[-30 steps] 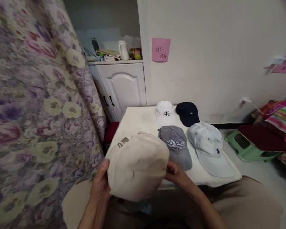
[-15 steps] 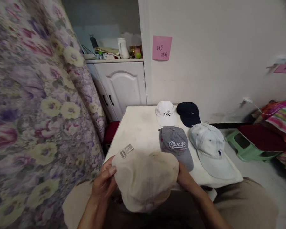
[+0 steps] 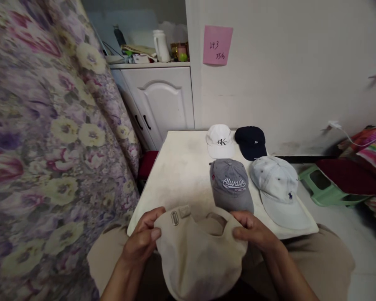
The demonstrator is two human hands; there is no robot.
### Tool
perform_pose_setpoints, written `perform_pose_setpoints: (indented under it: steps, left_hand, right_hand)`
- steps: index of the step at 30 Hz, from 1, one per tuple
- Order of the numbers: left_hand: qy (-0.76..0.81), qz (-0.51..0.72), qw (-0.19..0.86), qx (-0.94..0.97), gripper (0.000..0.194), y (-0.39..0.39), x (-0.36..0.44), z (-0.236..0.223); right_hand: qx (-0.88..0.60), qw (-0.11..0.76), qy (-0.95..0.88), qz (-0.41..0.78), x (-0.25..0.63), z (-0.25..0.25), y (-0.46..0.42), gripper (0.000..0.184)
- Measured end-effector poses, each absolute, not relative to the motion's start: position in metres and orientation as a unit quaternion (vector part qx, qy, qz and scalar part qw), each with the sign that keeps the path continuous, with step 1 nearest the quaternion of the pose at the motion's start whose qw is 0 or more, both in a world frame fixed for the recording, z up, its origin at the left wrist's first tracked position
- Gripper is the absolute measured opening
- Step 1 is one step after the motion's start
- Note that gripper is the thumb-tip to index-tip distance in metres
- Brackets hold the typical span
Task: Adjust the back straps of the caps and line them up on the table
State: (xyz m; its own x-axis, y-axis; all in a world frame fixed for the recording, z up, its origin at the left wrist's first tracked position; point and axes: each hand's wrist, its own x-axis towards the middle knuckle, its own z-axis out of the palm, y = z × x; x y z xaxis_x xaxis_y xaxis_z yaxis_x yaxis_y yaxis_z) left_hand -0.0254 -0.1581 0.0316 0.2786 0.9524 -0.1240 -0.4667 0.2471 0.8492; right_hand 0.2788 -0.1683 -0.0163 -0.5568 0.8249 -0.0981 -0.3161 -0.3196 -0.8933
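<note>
Clock positions are read from the beige cap (image 3: 203, 259) as centre of the dial, twelve being the far side of the room. Item held: the beige cap, at the near edge of the table (image 3: 184, 167), in front of the person's lap. Its arched rear opening (image 3: 217, 224) is at the upper edge; a metal buckle (image 3: 174, 218) shows at eleven o'clock. The left hand (image 3: 144, 234) is at ten o'clock, clamped on the cap's rim, thumb on the near face. The right hand (image 3: 253, 232) is at two o'clock, likewise pinched on the rim with the thumb in front. The hands are apart, with the cap spread between them.

Four further caps are noted on the table. A grey cap (image 3: 230, 186) with white lettering lies at one o'clock, nearest the right hand (whether it touches the fingers cannot be told). A light blue cap (image 3: 278, 188) lies at two o'clock, just beside the grey one. A white cap (image 3: 220, 142) lies a little past twelve and a navy cap (image 3: 251, 142) at one, side by side along the far edge. A pink note (image 3: 217, 45) is on the wall at twelve o'clock; a floral curtain (image 3: 59, 146) hangs at ten.
</note>
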Motion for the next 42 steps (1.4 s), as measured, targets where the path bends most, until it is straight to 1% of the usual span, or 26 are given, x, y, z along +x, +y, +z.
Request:
perform_pose_setpoints:
  steps: [3, 5, 7, 9, 13, 16, 19, 23, 26, 30, 35, 42]
  left_hand:
    - [0.343, 0.483, 0.712, 0.378, 0.017, -0.157, -0.029, 0.036]
    - [0.337, 0.466, 0.715, 0.398, 0.022, -0.154, -0.032, 0.039]
    - [0.331, 0.446, 0.717, 0.422, 0.031, -0.149, -0.035, 0.042]
    - [0.335, 0.434, 0.711, 0.441, 0.034, -0.144, -0.036, 0.045]
    - [0.341, 0.475, 0.676, 0.449, 0.027, -0.134, -0.037, 0.046]
    - [0.321, 0.52, 0.637, 0.469, 0.026, -0.131, -0.042, 0.045]
    - [0.334, 0.496, 0.603, 0.528, 0.023, -0.135, -0.048, 0.043]
    - [0.386, 0.392, 0.611, 0.569, 0.024, -0.15, -0.048, 0.041]
    - [0.414, 0.349, 0.631, 0.555, 0.027, -0.161, -0.042, 0.037]
    - [0.423, 0.31, 0.631, 0.571, 0.021, -0.169, -0.031, 0.034]
    - [0.435, 0.287, 0.639, 0.566, 0.019, -0.174, -0.017, 0.033]
    - [0.407, 0.276, 0.653, 0.576, 0.021, -0.177, 0.0, 0.035]
  right_hand:
    - [-0.283, 0.429, -0.408, 0.754, 0.269, -0.005, -0.163, 0.03]
    - [-0.295, 0.462, -0.404, 0.733, 0.262, 0.002, -0.158, 0.028]
    - [-0.309, 0.474, -0.418, 0.711, 0.258, 0.008, -0.151, 0.029]
    - [-0.314, 0.483, -0.448, 0.684, 0.255, 0.016, -0.144, 0.029]
    - [-0.283, 0.504, -0.523, 0.627, 0.256, 0.029, -0.128, 0.026]
    - [-0.254, 0.515, -0.57, 0.588, 0.261, 0.034, -0.12, 0.022]
    - [-0.249, 0.481, -0.618, 0.57, 0.268, 0.033, -0.123, 0.019]
    - [-0.264, 0.388, -0.627, 0.622, 0.276, 0.019, -0.14, 0.022]
    - [-0.286, 0.359, -0.607, 0.649, 0.279, 0.006, -0.154, 0.025]
    - [-0.295, 0.355, -0.582, 0.669, 0.284, -0.008, -0.167, 0.028]
    - [-0.279, 0.362, -0.544, 0.704, 0.285, -0.009, -0.174, 0.022]
    - [-0.211, 0.4, -0.4, 0.797, 0.263, 0.0, -0.175, 0.017]
